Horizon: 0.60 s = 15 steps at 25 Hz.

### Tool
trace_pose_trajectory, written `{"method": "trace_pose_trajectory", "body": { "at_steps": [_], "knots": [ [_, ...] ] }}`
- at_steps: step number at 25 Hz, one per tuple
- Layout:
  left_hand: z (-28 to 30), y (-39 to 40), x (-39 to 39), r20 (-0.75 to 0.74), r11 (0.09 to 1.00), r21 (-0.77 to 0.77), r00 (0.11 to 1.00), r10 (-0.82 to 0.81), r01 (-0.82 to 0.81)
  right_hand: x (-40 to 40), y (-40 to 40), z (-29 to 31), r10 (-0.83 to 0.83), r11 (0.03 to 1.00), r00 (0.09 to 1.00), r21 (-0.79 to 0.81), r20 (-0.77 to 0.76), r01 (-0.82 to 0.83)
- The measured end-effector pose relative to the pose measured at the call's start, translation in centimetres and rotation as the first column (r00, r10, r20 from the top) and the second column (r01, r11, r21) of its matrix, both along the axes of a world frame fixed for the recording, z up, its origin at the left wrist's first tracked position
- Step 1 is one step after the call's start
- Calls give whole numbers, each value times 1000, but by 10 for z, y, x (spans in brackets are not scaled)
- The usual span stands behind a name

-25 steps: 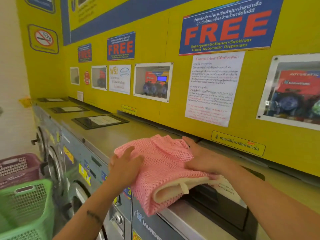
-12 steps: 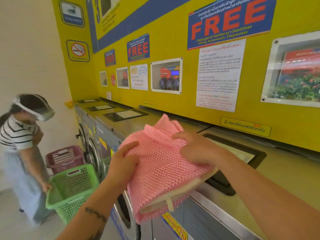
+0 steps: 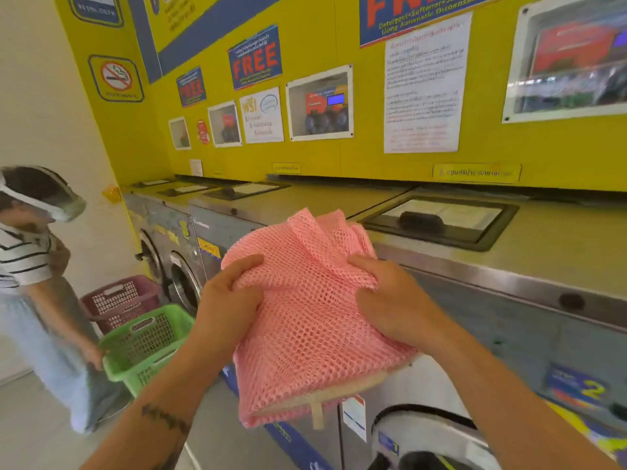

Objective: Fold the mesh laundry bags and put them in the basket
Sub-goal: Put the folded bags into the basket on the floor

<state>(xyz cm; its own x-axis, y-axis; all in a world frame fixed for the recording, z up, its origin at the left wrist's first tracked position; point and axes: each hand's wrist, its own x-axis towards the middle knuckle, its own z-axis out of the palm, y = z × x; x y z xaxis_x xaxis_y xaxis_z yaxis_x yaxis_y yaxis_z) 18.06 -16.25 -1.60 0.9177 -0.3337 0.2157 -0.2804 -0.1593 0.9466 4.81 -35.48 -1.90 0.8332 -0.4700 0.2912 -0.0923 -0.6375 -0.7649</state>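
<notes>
Pink mesh bag [image 3: 315, 320] with cream trim; green basket [image 3: 146, 344]; maroon basket [image 3: 118, 300]; yellow wall [image 3: 356, 147]; black-and-white striped shirt [image 3: 20, 259].

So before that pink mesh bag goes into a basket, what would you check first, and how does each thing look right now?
1. Both hands on the bag: ok. Left hand and right hand grip the pink mesh bag.
2. Bag folded: ok, bundled in layers, though the top is bunched.
3. Bag clear of the washer top: ok, held in the air.
4. Green basket reachable: cannot tell; it sits on the floor to the left.
5. Path clear: not ok; another person stands beside the basket, one hand at its rim.
6. Basket has room: cannot tell.
</notes>
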Motion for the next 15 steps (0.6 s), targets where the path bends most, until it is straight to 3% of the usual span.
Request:
{"method": "trace_pose_trajectory", "body": {
  "at_steps": [4, 8, 15],
  "knots": [
    [-94, 98, 8, 63, 997, 56, 996, -55, 52, 3, 103, -123, -21, 997, 993, 72, 114, 13],
    [-177, 200, 22, -10, 983, 183, 1000, -9, 11, 26, 200, -206, -3, 967, 996, 253, -86, 25],
    [-292, 281, 72, -177, 938, 347, 983, 59, 6, 78, 281, -303, 70, 942, 937, 331, -343, 51]
  ]
}}
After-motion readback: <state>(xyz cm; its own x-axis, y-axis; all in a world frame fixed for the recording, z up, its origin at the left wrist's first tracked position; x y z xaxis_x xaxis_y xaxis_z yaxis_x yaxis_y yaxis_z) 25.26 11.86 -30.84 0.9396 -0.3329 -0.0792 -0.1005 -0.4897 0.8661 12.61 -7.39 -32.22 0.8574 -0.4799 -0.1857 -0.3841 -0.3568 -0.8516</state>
